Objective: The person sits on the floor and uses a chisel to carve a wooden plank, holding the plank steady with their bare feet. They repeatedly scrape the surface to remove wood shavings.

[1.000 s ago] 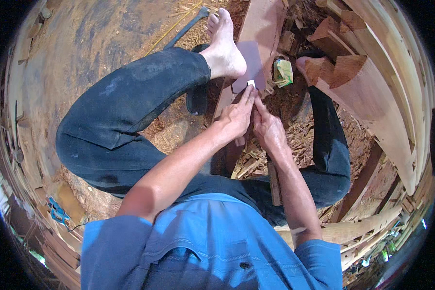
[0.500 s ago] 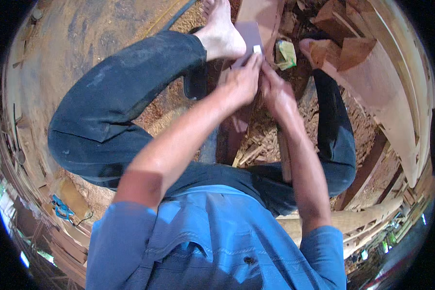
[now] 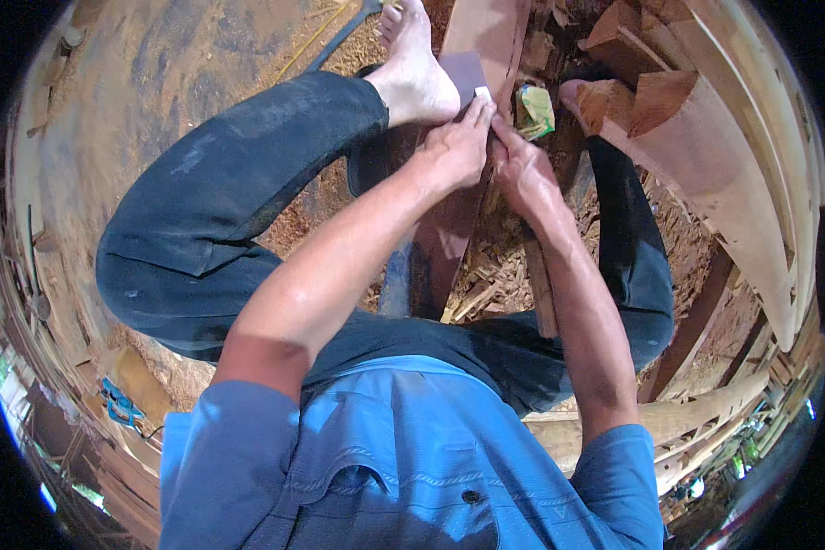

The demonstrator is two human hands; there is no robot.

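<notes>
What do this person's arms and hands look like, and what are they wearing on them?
Both arms are bare from above the elbow down. Short sleeves of a blue shirt end at the upper arms. The left hand and right hand wear no gloves, and no rings, watch or bands show on the wrists from this view. The shirt has a buttoned front and stitched seams.

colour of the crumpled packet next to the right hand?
Green and yellow packet, just beyond the right hand; head view shows it best.
</notes>
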